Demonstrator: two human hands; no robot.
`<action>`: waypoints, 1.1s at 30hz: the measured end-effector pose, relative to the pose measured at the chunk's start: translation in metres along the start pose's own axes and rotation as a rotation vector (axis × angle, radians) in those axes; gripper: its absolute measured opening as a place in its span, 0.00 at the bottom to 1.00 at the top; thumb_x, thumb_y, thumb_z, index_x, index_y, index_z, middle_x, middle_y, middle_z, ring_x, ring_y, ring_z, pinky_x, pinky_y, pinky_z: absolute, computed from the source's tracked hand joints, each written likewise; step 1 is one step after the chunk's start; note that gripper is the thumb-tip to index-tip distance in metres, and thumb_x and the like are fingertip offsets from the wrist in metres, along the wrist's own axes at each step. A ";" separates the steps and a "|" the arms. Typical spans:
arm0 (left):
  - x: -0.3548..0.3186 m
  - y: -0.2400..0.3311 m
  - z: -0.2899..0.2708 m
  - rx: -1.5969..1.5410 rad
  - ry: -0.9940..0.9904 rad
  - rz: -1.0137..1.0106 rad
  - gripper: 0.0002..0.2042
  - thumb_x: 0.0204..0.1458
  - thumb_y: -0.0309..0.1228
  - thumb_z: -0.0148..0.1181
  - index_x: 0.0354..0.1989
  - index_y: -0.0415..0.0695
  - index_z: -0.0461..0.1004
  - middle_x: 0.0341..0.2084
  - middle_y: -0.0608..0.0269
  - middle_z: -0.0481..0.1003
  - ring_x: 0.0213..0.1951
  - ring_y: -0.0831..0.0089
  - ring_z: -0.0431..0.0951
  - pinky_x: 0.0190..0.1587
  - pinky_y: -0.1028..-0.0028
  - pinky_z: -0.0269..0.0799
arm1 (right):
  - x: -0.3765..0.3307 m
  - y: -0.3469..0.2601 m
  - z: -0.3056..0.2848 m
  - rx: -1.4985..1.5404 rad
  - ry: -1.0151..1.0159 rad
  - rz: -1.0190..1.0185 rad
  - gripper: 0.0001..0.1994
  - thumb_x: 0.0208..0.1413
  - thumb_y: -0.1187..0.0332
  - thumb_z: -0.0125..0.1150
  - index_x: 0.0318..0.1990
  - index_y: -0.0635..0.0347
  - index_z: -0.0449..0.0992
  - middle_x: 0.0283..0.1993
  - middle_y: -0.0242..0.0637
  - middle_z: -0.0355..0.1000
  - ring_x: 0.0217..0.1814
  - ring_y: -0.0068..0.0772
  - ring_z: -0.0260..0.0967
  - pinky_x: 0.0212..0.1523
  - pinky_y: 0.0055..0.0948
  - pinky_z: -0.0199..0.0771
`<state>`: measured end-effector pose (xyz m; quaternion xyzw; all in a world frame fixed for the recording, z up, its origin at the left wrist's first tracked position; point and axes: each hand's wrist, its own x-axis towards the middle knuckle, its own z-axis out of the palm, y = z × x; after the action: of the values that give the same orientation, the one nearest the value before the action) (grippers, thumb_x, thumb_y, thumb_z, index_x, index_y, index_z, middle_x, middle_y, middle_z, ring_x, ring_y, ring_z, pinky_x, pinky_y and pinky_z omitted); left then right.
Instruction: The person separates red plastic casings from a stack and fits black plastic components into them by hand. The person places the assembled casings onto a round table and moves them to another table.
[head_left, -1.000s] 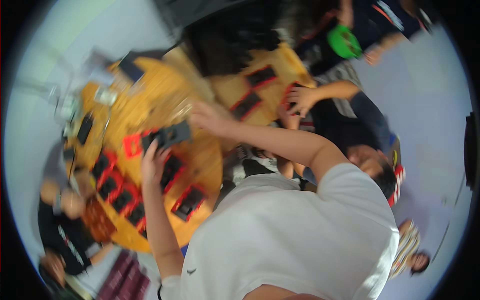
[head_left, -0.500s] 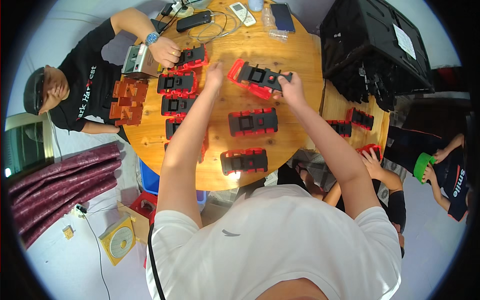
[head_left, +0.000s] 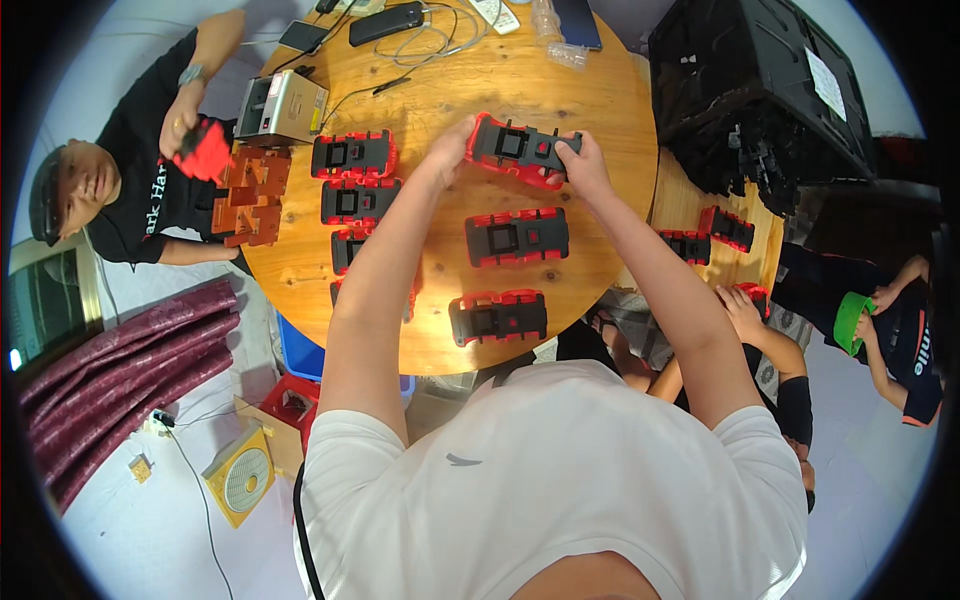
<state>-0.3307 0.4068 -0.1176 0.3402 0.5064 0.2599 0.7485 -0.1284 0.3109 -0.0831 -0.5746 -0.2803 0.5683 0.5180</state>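
Note:
Over the far middle of the table I hold a red-and-black toy car body (head_left: 518, 148), its black plate facing up. My right hand (head_left: 582, 165) is closed on its right end, thumb on top. My left hand (head_left: 453, 147) is closed at the red left end, its fingertips partly hidden. Two similar bodies lie on the table nearer me, a middle one (head_left: 517, 237) and a near one (head_left: 498, 318). On the left a column of several more, topped by a far one (head_left: 352, 155), is partly covered by my left forearm.
A co-worker's hand (head_left: 182, 118) at the left holds a red part (head_left: 204, 150) above orange-brown fixtures (head_left: 252, 195). Beside them stands a box-shaped machine (head_left: 283, 107). Cables (head_left: 430, 45) lie at the back. A black crate (head_left: 745, 90) with black parts stands right, near another person's hand (head_left: 742, 315).
My left hand has come onto the left end of the toy car body, which is now more level. The co-worker's hand has lifted a red part from the far end of the left column.

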 end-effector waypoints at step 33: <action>-0.170 0.036 0.044 -0.277 0.086 0.555 0.15 0.59 0.28 0.44 0.54 0.41 0.62 0.44 0.63 0.71 0.45 0.75 0.70 0.49 0.75 0.67 | -0.094 -0.123 -0.023 -1.002 0.073 -0.729 0.18 0.54 0.54 0.51 0.30 0.63 0.70 0.20 0.34 0.68 0.26 0.26 0.70 0.24 0.29 0.69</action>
<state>-0.3506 0.2937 0.0204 0.3487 0.3851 0.5350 0.6662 -0.0925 0.2564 0.0596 -0.6345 -0.6733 0.1340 0.3552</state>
